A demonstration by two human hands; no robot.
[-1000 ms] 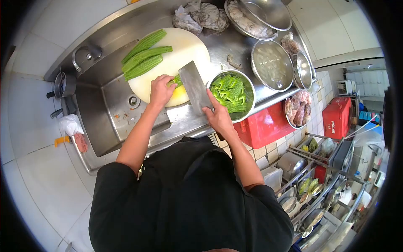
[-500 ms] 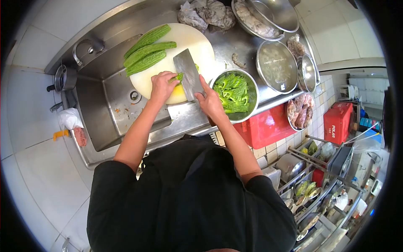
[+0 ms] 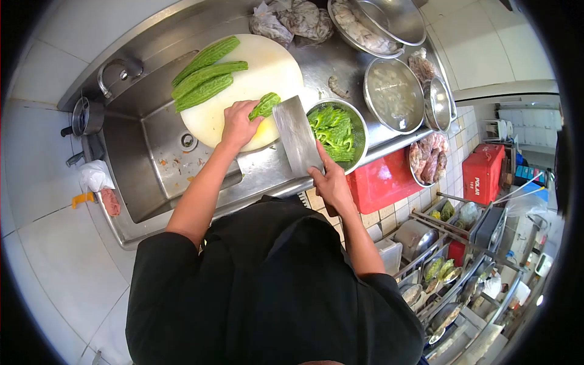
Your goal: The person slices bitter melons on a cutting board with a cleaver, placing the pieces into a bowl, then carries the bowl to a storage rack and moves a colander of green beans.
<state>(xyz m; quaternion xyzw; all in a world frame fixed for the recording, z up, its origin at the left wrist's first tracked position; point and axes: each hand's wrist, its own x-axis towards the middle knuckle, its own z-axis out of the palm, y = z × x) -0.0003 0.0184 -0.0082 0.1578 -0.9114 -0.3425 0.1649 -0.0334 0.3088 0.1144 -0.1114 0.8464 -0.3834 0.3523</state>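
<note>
My left hand grips a short piece of green, ridged bitter melon on the round white cutting board. In my right hand is a cleaver, held by its handle; its broad blade extends past the board's right edge, close to the bowl. Three long bitter melon pieces lie side by side on the board's upper left. Right of the blade, a metal bowl holds a heap of cut bitter melon. My fingertips are partly hidden behind the pieces they hold.
A deep sink with a faucet lies left of the board. Several metal bowls, including one of cloudy liquid, stand right. Plastic bags sit behind. Below the counter are a red box and a meat bowl.
The cleaver has moved right and toward my body, away from the bitter melon piece. More of that piece shows beyond my left hand. The whole view has shifted slightly.
</note>
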